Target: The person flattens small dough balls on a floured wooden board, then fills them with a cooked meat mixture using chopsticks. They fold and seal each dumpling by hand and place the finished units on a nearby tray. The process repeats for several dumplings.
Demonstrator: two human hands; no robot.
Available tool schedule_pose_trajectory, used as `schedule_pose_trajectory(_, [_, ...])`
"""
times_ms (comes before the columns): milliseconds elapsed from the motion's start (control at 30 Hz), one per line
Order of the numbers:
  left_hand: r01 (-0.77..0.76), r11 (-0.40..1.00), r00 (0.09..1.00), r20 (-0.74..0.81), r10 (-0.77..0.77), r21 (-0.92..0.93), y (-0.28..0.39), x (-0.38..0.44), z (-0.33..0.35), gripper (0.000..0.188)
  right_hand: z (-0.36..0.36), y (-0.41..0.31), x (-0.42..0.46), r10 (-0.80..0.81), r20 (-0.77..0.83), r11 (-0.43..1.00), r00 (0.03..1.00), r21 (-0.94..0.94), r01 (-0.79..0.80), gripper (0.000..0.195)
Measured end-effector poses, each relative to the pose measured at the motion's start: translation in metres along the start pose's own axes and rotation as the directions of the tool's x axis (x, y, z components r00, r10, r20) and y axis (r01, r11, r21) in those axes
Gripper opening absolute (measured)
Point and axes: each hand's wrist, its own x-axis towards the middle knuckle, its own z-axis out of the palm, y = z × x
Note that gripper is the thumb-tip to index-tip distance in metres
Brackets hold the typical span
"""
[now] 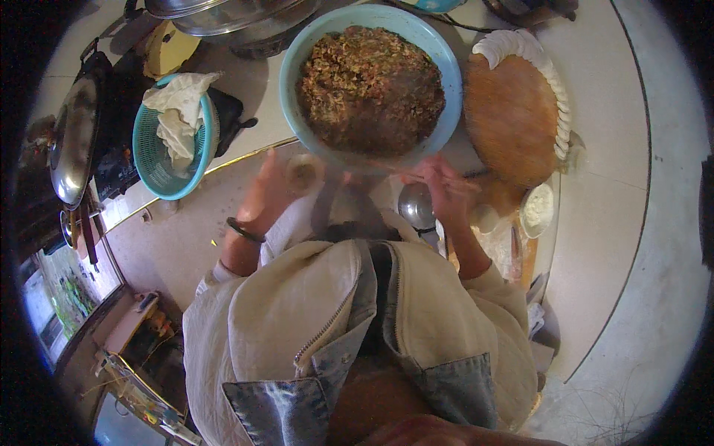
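My left hand (268,187), blurred and with a dark bangle at the wrist, holds a round dough wrapper (304,174) with some filling on it. Chopsticks (446,179) are in my right hand (438,181), near the lower right rim of a light-blue basin. That basin (288,106) contains chopped filling (371,92), darker and wetter-looking towards the near side. On its right lies a round wooden board (507,114), with a curved row of folded dumplings (559,114) along its top and right edge.
A turquoise basket (144,167) with pale cloths (178,131) stands left of the basin, by the stove and a lidded wok (75,145). A bowl of flour (538,209), a metal bowl (415,206) and a floured board (499,251) lie to the right. Steel pots (223,19) stand behind.
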Motion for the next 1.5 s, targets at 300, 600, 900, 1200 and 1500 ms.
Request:
schedule_pose_trajectory(300, [-0.111,0.508,0.993,0.116,0.023,0.854,-0.013,0.037,0.04,0.065,0.033,0.017,-0.052,-0.338,-0.045,0.911,0.94,-0.265,0.315,0.014])
schedule_pose_trajectory(600, [0.209,0.938,0.966,0.21,-0.153,-0.276,-0.038,0.021,-0.001,0.078,0.063,0.009,-0.076,-0.542,0.025,0.828,0.84,-0.156,0.539,0.016])
schedule_pose_trajectory(900, [0.085,0.993,0.995,-0.061,-0.08,0.085,-0.008,-0.009,0.047,0.092,0.054,-0.02,-0.08,-0.456,-0.1,0.883,0.884,-0.176,0.436,0.021])
schedule_pose_trajectory(1200, [0.018,1.0,0.996,0.091,-0.016,-0.021,-0.001,0.002,0.064,0.09,0.046,-0.031,-0.048,0.04,-0.234,0.726,0.971,0.675,0.133,0.028])
schedule_pose_trajectory(1500, [-0.115,0.979,0.991,0.049,0.125,-0.17,-0.003,0.014,0.076,0.096,0.015,-0.055,-0.06,-0.625,-0.112,0.75,0.772,-0.358,0.556,0.024])
